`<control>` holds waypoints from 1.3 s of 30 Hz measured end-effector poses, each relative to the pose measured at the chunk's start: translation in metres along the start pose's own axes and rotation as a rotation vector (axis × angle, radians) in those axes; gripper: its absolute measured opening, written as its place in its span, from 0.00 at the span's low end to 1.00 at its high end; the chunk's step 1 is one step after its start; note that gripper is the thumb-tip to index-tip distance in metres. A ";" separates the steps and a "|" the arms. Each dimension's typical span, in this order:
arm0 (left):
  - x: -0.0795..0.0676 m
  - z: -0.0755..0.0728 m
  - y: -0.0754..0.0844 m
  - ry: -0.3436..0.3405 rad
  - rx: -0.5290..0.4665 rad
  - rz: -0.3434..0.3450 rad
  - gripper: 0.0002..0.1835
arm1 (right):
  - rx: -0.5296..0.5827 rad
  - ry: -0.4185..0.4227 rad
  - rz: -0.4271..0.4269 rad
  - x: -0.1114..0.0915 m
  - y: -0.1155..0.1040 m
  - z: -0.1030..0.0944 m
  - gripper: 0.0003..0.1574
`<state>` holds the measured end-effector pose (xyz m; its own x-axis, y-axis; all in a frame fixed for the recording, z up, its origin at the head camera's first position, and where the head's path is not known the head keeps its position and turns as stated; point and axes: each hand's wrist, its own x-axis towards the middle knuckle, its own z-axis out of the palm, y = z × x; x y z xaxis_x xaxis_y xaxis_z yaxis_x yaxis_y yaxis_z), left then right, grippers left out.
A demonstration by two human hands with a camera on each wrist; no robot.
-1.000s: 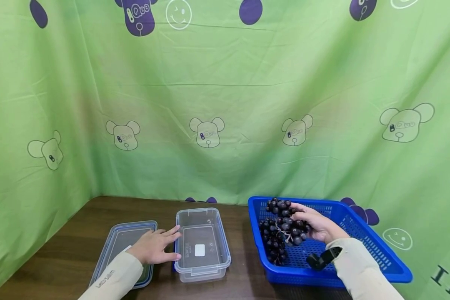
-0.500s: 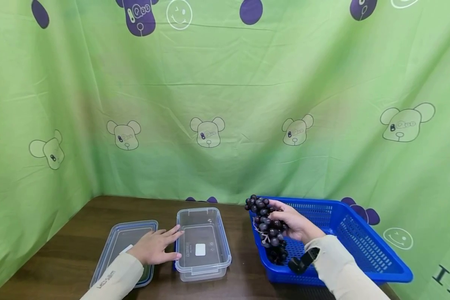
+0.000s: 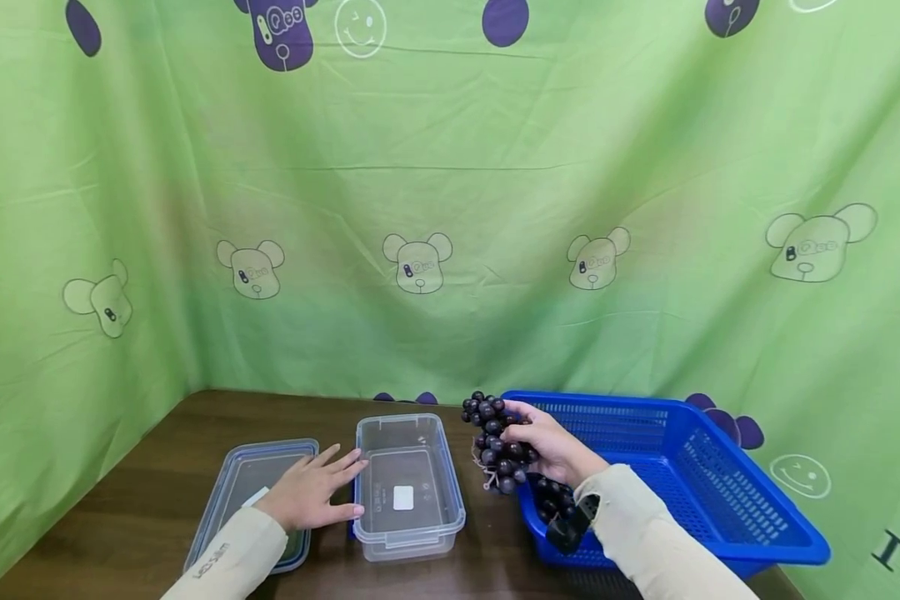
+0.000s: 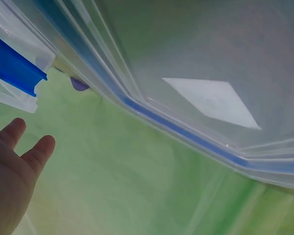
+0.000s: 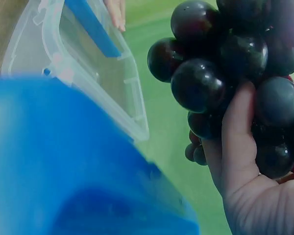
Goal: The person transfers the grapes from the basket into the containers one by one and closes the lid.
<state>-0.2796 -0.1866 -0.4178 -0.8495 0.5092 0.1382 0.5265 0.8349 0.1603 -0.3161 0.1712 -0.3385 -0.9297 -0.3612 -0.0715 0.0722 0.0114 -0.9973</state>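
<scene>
A bunch of dark grapes (image 3: 497, 442) hangs from my right hand (image 3: 547, 446), whose thumb and fingers grip it just past the left rim of the blue basket (image 3: 682, 492). In the right wrist view the thumb presses between the grapes (image 5: 201, 85). More dark grapes (image 3: 555, 498) lie in the basket's left side, partly behind my wrist. My left hand (image 3: 311, 492) has its fingers spread, the tips at the left edge of a clear plastic food container (image 3: 408, 467). No food shows inside that container, only a white label on its base.
Left of the container lies a clear lid with a blue seal (image 3: 247, 475), partly under my left forearm. The brown wooden table (image 3: 142, 500) ends at a green printed curtain (image 3: 495, 317) behind and at the left.
My right hand has carried the bunch of grapes leftward, from over the basket to beyond its left rim. The left hand stays at the container's edge.
</scene>
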 end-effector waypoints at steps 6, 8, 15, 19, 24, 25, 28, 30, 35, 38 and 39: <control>-0.001 0.001 0.000 0.012 -0.026 0.055 0.39 | -0.021 0.013 0.006 0.004 0.000 0.011 0.46; -0.001 0.002 0.000 0.015 -0.034 0.063 0.39 | -0.023 0.018 0.009 0.006 0.001 0.015 0.46; -0.002 0.005 -0.003 0.034 -0.045 0.070 0.38 | 0.015 0.022 -0.008 0.015 0.004 0.032 0.45; -0.003 0.006 -0.003 0.038 -0.042 0.077 0.38 | 0.036 0.006 -0.015 0.020 0.007 0.042 0.44; -0.002 0.005 -0.002 0.031 -0.029 0.087 0.39 | 0.048 0.008 -0.034 0.024 0.011 0.054 0.44; -0.002 0.005 -0.002 0.028 -0.028 0.090 0.38 | 0.043 0.012 -0.044 0.025 0.012 0.057 0.44; -0.001 0.003 -0.002 0.024 -0.021 0.102 0.38 | 0.025 0.021 -0.071 0.028 0.014 0.065 0.43; -0.001 0.002 -0.002 0.018 -0.021 0.103 0.38 | 0.016 0.029 -0.086 0.031 0.016 0.070 0.43; -0.001 0.000 -0.001 0.007 -0.028 0.103 0.38 | 0.013 0.049 -0.090 0.036 0.022 0.083 0.43; -0.001 0.000 -0.001 0.007 -0.044 0.116 0.38 | 0.003 0.054 -0.076 0.038 0.025 0.089 0.43; -0.001 0.000 0.000 0.007 -0.049 0.119 0.38 | 0.002 0.051 -0.072 0.038 0.027 0.090 0.43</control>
<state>-0.2790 -0.1875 -0.4179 -0.7808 0.6022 0.1663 0.6246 0.7574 0.1902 -0.3171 0.0733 -0.3666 -0.9496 -0.3135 -0.0006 0.0055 -0.0147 -0.9999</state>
